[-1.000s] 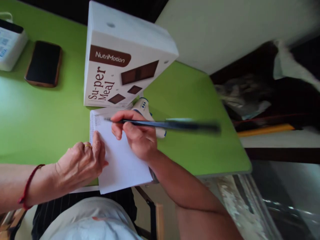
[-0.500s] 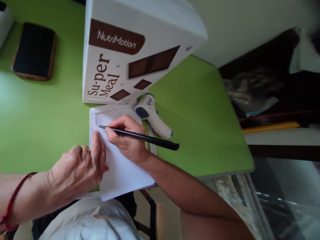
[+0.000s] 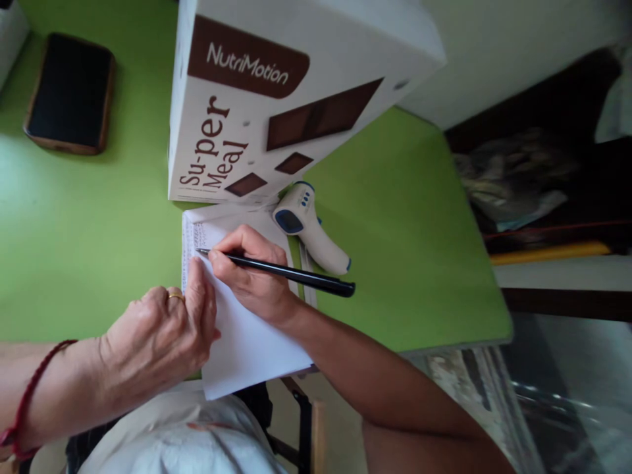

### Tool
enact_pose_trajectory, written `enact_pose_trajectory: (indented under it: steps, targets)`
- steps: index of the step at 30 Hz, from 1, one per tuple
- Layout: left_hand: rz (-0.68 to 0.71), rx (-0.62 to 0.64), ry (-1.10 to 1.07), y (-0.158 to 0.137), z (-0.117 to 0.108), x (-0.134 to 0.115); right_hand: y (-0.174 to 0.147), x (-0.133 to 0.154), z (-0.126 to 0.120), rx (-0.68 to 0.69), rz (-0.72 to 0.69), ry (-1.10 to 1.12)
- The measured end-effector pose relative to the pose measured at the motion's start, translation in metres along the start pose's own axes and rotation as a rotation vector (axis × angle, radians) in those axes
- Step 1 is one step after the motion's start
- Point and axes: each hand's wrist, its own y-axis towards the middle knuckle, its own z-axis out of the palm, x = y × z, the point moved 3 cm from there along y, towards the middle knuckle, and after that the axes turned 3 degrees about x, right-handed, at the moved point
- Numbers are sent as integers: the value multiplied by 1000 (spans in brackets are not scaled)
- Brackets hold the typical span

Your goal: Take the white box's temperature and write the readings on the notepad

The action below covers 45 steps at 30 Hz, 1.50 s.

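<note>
My right hand [image 3: 251, 270] grips a black pen [image 3: 296, 275] between thumb and fingers. The pen's tip meets a white sheet of paper [image 3: 247, 349], beside small rows of handwriting along the sheet's left side. With its fingers resting on the paper's left part, my left hand [image 3: 162, 322] lies just below the pen tip and holds nothing that I can see. It wears a gold ring, and a red cord circles the wrist. Past the paper's upper right corner lies a white and blue infrared thermometer [image 3: 311, 227], close to my right hand.
A large white box [image 3: 257, 125] printed "NutriMotion Su-per Meal" stands right behind the paper on the green table [image 3: 405, 263]. At the far left lies a black, brown-edged rectangular object [image 3: 69, 92]. Dark shelving with a plastic bag [image 3: 518, 171] is off to the right.
The view has shifted a little, so the box, thermometer and paper appear slightly farther right. Both hands keep their grip and pose, with the pen tip still at the writing.
</note>
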Motion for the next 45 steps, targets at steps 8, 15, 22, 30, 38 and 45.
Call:
enact_pose_trajectory:
  steps: [8, 15, 22, 30, 38, 45]
  targets:
    - [42, -87, 91, -1, -2, -1, 0, 1, 0, -17, -30, -1]
    - [24, -38, 62, 2, -4, 0, 0, -1, -1, -11, -19, -10]
    - [47, -130, 70, -1, -5, 0, 2, 2, -2, -63, -62, -18]
    - [79, -157, 334, 1, -15, -6, 2, 3, -1, -48, -122, -6]
    - [83, -140, 341, 1, -14, -4, 2, 2, -2, -64, -132, -8]
    - [89, -173, 345, 1, -13, -3, 1, 2, -4, -117, -136, -31]
